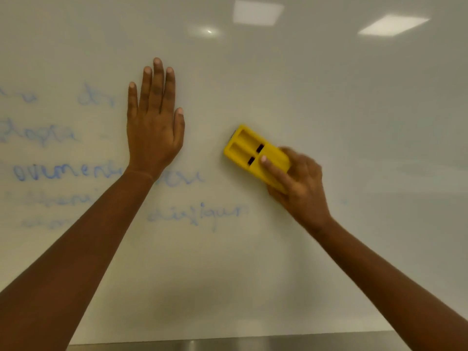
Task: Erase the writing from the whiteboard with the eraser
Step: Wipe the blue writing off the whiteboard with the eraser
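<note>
Nearest the camera, a grey metal ledge (228,344) runs along the bottom edge of a whiteboard (329,97) that fills the view. Two bare forearms reach up from the lower corners.

The right hand (301,183) grips a yellow eraser (255,155), fingers (272,168) curled closed around its lower end with one finger lying along its back. The eraser is tilted, its upper end pointing up and left, on or just off the board right of centre; the hand is blurred, so contact cannot be confirmed.

The left hand (154,120) seems to rest flat on the board, fingers straight and close together, holding nothing.

Faint blue handwriting (60,171) covers the left half in several lines, partly hidden behind the left forearm. The right half looks clean. Reflected ceiling lights (258,11) show near the top.

Most of the writing remains, so the job appears to be at an early stage. The braced left palm and forearm cover some words; wiping around them could leave patches, and skin might smear the ink. Light pressure would likely leave ghost marks.
</note>
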A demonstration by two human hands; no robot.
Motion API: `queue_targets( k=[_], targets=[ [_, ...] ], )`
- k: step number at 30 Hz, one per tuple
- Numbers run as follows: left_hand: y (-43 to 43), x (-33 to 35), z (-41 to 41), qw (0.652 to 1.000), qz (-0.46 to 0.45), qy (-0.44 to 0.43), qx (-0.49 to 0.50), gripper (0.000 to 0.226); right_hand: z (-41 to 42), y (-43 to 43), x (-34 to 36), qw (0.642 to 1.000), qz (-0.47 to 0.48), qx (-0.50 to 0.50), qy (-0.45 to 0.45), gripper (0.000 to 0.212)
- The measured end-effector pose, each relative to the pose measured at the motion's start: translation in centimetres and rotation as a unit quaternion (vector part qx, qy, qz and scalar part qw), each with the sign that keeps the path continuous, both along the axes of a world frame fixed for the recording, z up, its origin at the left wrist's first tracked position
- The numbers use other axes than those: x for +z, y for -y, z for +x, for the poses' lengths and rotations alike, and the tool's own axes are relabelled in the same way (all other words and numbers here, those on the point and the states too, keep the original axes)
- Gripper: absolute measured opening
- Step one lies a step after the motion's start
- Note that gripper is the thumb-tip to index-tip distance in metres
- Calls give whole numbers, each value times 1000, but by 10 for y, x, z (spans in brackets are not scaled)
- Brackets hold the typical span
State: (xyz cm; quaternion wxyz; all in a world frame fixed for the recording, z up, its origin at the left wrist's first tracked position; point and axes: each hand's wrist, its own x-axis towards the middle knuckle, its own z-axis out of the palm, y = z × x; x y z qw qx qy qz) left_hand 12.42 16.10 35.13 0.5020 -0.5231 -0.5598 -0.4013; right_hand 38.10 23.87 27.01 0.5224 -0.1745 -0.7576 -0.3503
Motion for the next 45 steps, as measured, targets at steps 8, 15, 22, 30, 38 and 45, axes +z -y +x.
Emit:
queue_targets(
  k=[8, 15, 22, 30, 38, 45],
  targets=[
    [10, -2, -15, 999, -24, -35, 0, 53, 6, 2, -78, 960, 95, 2, 263, 35],
    [14, 7, -24, 999, -16, -32, -4, 53, -10, 6, 38, 996, 55, 3, 71, 36],
    [15, 17, -36, 1000, -19, -21, 1, 54, -55, 24, 29, 999, -12, 34, -1, 44],
    [15, 16, -38, 999, -18, -26, -11, 54, -65, 29, -76, 964, 85, 52, 248, 39],
    [24, 24, -50, 998, -19, -65, -12, 50, -67, 32, 31, 982, 65, 16, 175, 38],
    [29, 38, -73, 1000, 7, -17, 12, 52, -93, 42, 56, 1000, -2, 26, 10, 47]
  ],
)
